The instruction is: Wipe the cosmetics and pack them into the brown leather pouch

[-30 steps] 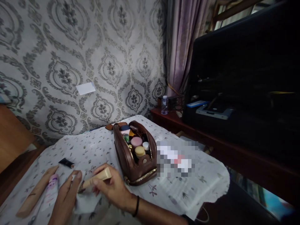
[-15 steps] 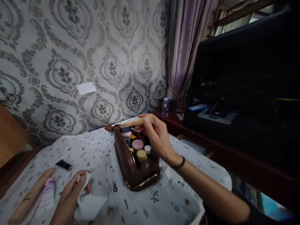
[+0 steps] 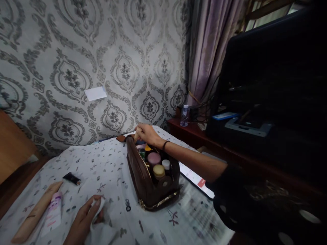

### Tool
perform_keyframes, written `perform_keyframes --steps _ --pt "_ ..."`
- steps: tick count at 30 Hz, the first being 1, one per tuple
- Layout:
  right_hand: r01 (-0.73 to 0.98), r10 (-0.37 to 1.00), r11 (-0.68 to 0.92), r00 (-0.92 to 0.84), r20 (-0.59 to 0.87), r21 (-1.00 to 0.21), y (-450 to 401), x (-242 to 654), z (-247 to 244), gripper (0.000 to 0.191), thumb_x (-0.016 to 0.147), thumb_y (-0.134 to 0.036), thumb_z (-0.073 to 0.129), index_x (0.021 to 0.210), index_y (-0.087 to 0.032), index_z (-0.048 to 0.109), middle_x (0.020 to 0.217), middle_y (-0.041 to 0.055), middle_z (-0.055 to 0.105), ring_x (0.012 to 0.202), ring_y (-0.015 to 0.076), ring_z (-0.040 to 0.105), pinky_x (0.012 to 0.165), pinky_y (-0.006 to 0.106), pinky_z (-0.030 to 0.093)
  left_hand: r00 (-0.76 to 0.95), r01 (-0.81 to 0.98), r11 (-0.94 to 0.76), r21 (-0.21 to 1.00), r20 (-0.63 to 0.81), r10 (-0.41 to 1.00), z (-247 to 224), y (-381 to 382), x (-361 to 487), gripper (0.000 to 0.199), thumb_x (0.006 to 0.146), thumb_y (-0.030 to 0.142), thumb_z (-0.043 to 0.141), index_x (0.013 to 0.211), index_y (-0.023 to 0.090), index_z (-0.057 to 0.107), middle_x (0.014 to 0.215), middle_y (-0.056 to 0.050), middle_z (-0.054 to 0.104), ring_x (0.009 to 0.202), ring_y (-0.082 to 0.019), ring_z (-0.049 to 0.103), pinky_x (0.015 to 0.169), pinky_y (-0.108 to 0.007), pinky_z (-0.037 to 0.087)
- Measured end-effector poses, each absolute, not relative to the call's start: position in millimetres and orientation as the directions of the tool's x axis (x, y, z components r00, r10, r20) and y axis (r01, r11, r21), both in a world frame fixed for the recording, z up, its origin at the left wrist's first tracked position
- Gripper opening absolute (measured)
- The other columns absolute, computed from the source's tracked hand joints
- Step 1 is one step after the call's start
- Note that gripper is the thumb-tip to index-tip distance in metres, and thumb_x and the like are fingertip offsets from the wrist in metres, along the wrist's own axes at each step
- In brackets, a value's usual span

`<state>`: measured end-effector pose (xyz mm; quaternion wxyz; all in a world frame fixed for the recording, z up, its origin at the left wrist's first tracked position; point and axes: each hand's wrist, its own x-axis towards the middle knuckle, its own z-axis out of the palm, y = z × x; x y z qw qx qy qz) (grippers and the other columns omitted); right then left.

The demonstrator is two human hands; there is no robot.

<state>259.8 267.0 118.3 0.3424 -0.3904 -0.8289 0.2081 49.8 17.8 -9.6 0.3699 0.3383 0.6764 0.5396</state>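
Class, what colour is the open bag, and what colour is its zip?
The bag is dark brown and its zip gold-coloured, best seen in the head view.

A brown bag, unzipped and gaping, stands upright on the patterned cloth, its back end near the far edge. Above that end, a partly hidden beige tube seems tilted. A crumpled white tissue is well in from that edge.
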Motion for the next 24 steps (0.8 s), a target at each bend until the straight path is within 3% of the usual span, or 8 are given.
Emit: perform_keyframes --steps 4,11,19,21,24 --pt "0.555 0.76 0.632 -0.583 0.289 -0.542 267 255 115 0.025 0.087 -0.011 0.05 0.07 -0.012 0.069 0.063 0.0008 0.064 0.061 0.0111 0.054 0.058 0.021 0.036 -0.423 0.071 0.225 0.972 -0.174 0.889 -13 20 41 0.061 0.062 0.074 0.073 0.089 0.02 0.064 0.058 0.003 0.056 0.054 -0.014 0.049 0.05 -0.022 0.04" --pt "0.575 0.742 0.641 -0.633 0.219 -0.508 270 250 111 0.023 0.082 -0.006 0.053 0.071 -0.012 0.072 0.064 0.0003 0.064 0.062 0.0113 0.052 0.06 0.021 0.035 -0.414 0.136 0.162 0.977 -0.093 0.906 -9 20 47 0.055 0.069 0.073 0.068 0.08 0.02 0.062 0.057 0.004 0.052 0.054 -0.013 0.045 0.05 -0.022 0.036" --pt "0.584 0.819 0.57 -0.459 0.345 -0.577 270 260 114 0.029 0.086 -0.007 0.048 0.096 -0.015 0.074 0.071 0.0013 0.07 0.065 0.0133 0.061 0.061 0.021 0.045 -0.476 0.188 0.182 0.965 -0.072 0.876 -3 24 15 0.055 0.068 0.072 0.068 0.086 0.02 0.062 0.061 0.003 0.056 0.054 -0.014 0.047 0.047 -0.021 0.035" --pt "0.552 0.81 0.584 -0.442 0.385 -0.595 255 266 119 0.031 0.089 -0.011 0.046 0.105 -0.015 0.072 0.077 0.003 0.072 0.067 0.0144 0.062 0.061 0.022 0.046 -0.488 0.289 0.175 0.941 -0.012 0.873 3 31 -12 0.057 0.064 0.073 0.068 0.081 0.019 0.06 0.061 0.001 0.058 0.056 -0.017 0.052 0.049 -0.023 0.038" --pt "0.342 0.724 0.679 -0.459 0.515 -0.649 216 272 126 0.026 0.092 -0.02 0.05 0.103 -0.013 0.072 0.085 0.0057 0.075 0.07 0.0163 0.065 0.062 0.025 0.049 -0.562 0.557 0.217 0.802 0.171 0.809 13 45 -60 0.045 0.079 0.058 0.054 0.102 0.02 0.061 0.061 0.001 0.059 0.057 -0.019 0.056 0.051 -0.024 0.04"
